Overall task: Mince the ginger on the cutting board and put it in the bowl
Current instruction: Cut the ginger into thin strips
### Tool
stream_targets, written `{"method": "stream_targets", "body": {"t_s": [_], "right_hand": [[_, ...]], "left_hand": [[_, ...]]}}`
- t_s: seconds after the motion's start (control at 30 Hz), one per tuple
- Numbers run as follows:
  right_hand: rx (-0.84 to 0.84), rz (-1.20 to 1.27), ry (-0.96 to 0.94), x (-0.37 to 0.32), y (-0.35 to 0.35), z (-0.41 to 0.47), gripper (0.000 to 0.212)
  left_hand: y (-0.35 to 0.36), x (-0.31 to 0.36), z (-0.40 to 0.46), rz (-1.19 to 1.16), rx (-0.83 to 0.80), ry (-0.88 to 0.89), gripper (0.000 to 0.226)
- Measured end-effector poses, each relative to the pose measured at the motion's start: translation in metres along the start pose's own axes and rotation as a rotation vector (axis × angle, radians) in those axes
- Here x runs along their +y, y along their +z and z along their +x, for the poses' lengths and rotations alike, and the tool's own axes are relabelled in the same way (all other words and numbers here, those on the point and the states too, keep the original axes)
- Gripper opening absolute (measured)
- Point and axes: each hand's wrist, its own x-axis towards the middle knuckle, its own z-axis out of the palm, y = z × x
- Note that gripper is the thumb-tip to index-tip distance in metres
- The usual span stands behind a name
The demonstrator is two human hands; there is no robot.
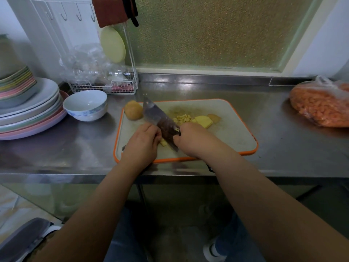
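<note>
The left hand (140,143) curls its fingers down onto a small yellow ginger piece (163,142), pinning it so it cannot slide, while the right hand (190,138) grips the cleaver (160,120) close to the blade for control, edge angled down beside the left fingertips. Chopped ginger bits (182,118) and thicker slices (204,121) wait further back on the cutting board (236,137), out of the blade's way. The empty bowl (86,104) sits on the desk (56,148) just left of the board, handy for scooping. A round unpeeled lump (133,110) rests at the board's far corner.
</note>
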Motion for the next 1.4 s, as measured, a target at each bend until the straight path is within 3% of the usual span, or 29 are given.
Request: {"method": "stream_targets", "body": {"t_s": [0.4,0.87,1.3,1.4], "right_hand": [[-0.062,-0.088,0.039,-0.007,0.006,0.006,0.011],[-0.107,-0.094,0.031,-0.009,0.006,0.014,0.023],[-0.156,-0.023,0.061,0.004,0.0,0.02,0.027],[-0.126,-0.032,0.041,0.003,-0.001,0.022,0.021]], "left_hand": [[0.002,-0.003,0.0,-0.005,-0.029,-0.036,0.009],[0.002,-0.002,0.002,-0.004,-0.038,-0.022,0.01],[0.0,-0.002,0.002,-0.108,-0.086,-0.004,0.016],[-0.003,-0.003,0.002,-0.224,-0.074,-0.052,0.012]]}}
